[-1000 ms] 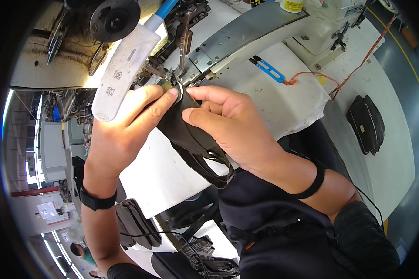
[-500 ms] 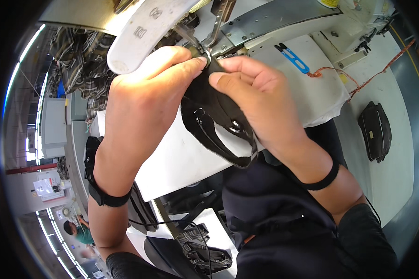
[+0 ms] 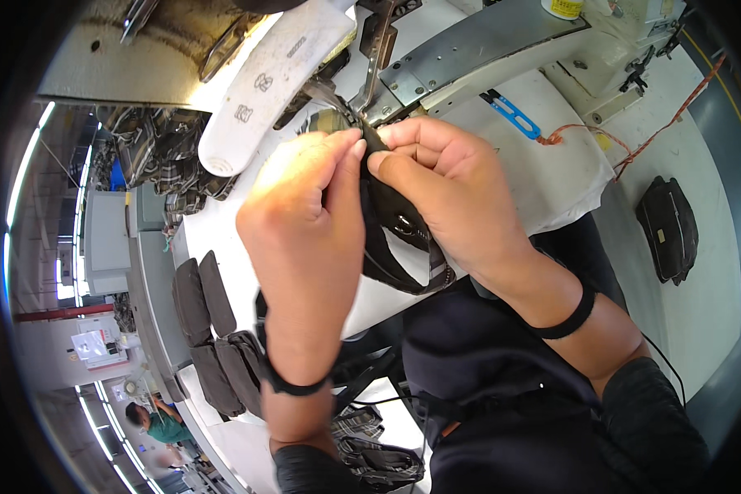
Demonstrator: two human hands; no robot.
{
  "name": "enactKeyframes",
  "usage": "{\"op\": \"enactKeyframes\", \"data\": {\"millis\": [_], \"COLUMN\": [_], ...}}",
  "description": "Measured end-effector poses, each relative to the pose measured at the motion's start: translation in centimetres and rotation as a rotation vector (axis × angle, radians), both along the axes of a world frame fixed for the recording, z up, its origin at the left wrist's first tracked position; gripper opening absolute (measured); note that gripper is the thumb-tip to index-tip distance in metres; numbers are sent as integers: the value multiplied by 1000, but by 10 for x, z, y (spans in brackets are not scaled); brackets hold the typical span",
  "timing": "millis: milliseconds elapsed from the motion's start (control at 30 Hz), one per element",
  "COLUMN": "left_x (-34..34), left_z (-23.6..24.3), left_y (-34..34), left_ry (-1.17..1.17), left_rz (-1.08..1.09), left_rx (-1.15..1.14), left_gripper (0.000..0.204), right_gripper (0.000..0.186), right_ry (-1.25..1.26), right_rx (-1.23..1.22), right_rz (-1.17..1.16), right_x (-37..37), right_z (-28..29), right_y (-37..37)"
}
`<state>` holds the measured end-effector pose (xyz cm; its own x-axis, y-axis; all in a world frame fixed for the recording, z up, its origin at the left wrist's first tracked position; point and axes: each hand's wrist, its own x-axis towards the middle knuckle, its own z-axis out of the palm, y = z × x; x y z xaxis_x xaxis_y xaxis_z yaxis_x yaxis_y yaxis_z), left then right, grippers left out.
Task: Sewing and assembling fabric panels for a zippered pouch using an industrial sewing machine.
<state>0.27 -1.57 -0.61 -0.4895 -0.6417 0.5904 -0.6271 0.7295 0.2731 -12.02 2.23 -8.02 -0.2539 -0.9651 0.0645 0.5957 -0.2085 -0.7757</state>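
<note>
Piece: black fabric piece (image 3: 397, 235) pinched between my two hands, just below the sewing machine's presser foot (image 3: 369, 74) at 12 o'clock
Look: dark, soft and folded, with a black strap loop hanging off its lower end toward 6 o'clock and a small shiny metal fitting on its face
Left hand (image 3: 305, 206): thumb and forefinger closed on the top left edge of the piece, a black band round my wrist
Right hand (image 3: 445, 181): fingertips closed on the top right edge of the same piece, touching my left fingertips, a black band round this wrist too
Table: white sewing table (image 3: 683, 140) under the piece, with a grey metal plate at 1 o'clock
Snips: blue thread snips (image 3: 512, 115) on the table at 2 o'clock, an orange cord just beside them
Bag: finished black bag (image 3: 671, 230) lying flat at 3 o'clock, well apart from my hands
Stack: dark flat pieces (image 3: 210, 329) in a row at 8 o'clock
Labels: small dark marks on the machine's white cover (image 3: 267, 82) at 11 o'clock; a yellow-labelled pot (image 3: 561, 8) at the top edge
</note>
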Motion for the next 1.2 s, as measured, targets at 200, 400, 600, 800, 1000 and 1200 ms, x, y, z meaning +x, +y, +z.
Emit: {"op": "enactKeyframes", "data": {"millis": [200, 400, 600, 800, 1000, 1200], "left_x": [-23, -33, -12, 11, 31, 40], "left_z": [-25, -19, -31, -54, -57, -45], "left_y": [21, 30, 40, 35, 22, 13], "left_ry": [167, 144, 45, -23, 12, 448], "left_rz": [217, 304, 160, 67, -59, -170], "left_rx": [-50, 90, 78, -184, -130, 525], "left_gripper": [9, 16, 39, 41, 37, 22], "right_gripper": [10, 14, 25, 27, 28, 22], "right_ry": [36, -67, 164, 421, 708, 592], "right_rx": [-58, -74, -35, -65, -126, -115], "right_rz": [-30, 9, 24, -113, -277, -232], "right_x": [5, -1, -12, -10, -8, -2], "right_z": [-5, -3, -19, -27, -29, -10], "right_y": [-4, 0, 13, 41, 49, 49]}}
